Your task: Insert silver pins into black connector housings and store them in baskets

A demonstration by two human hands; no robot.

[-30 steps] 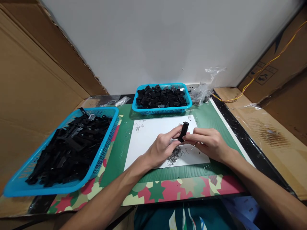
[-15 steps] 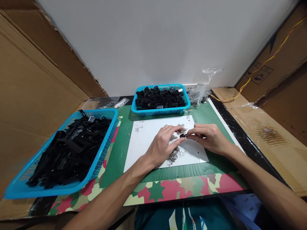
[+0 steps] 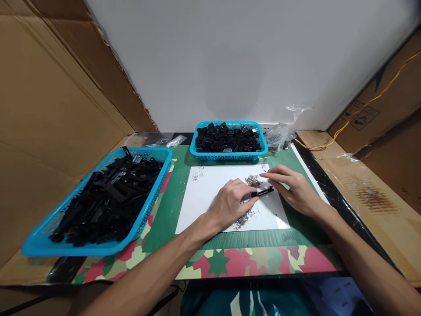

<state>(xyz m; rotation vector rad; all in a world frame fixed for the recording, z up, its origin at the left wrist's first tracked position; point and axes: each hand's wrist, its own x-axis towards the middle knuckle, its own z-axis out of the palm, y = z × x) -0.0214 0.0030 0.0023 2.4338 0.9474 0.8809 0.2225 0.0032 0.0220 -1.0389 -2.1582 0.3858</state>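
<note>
My left hand point(image 3: 235, 199) pinches one end of a slim black plastic part point(image 3: 264, 192) between thumb and fingers, over the white sheet point(image 3: 200, 199). The part's free end points right. My right hand point(image 3: 292, 188) is just right of it, fingers stretched left with the tips near a small pile of tiny metal pieces point(image 3: 252, 180). Whether those fingertips hold something tiny cannot be made out. A second pile of tiny metal pieces point(image 3: 242, 220) lies below my left hand, which partly covers it.
A large blue basket point(image 3: 74, 251) of long black parts stands at the left. Behind the sheet is a smaller blue basket point(image 3: 230, 156) of black pieces. Clear plastic bags point(image 3: 279, 137) lie beside it. Cardboard walls point(image 3: 394, 105) flank the table.
My right fingers have come off the black part and moved up towards the upper metal pile. The part, still in my left hand, now shows along its length. The camera view has shifted slightly.
</note>
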